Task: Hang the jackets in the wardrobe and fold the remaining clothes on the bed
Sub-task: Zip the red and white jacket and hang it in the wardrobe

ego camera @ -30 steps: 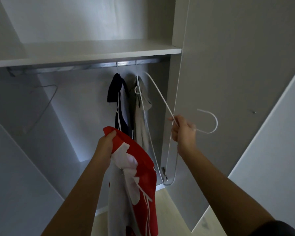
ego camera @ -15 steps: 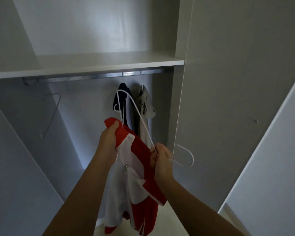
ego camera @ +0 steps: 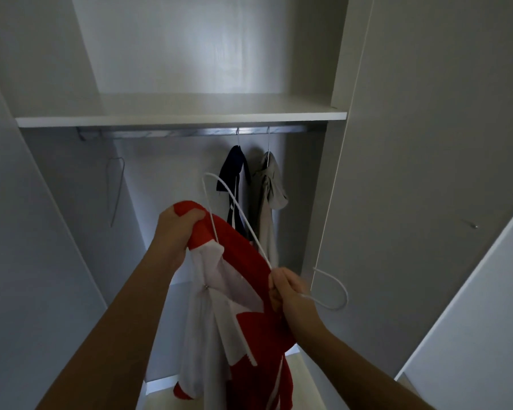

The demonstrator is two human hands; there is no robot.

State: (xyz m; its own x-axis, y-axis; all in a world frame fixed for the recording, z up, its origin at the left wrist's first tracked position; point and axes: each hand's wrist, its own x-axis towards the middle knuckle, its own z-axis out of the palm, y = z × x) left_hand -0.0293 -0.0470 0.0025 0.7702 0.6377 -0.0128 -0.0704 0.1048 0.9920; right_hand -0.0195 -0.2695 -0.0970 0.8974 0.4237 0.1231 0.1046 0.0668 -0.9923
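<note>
The jacket [ego camera: 249, 255] is showing red with white panels and stripes. The wire hanger [ego camera: 234, 198] is showing white. The left hung garment [ego camera: 233, 167] is presenting dark navy; the right hung garment [ego camera: 271, 182], pale grey.

Rail [ego camera: 166, 133] bare along its left and middle, lone wire hanger [ego camera: 120, 184] dangling by the left wall, navy jacket [ego camera: 234, 170] and grey jacket [ego camera: 271, 184] crowding the rail's right end, shelf [ego camera: 160, 121] close above

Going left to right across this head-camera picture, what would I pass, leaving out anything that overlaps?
Empty wire hanger → left hand → navy jacket → grey jacket → small knob on the wardrobe door.
</note>
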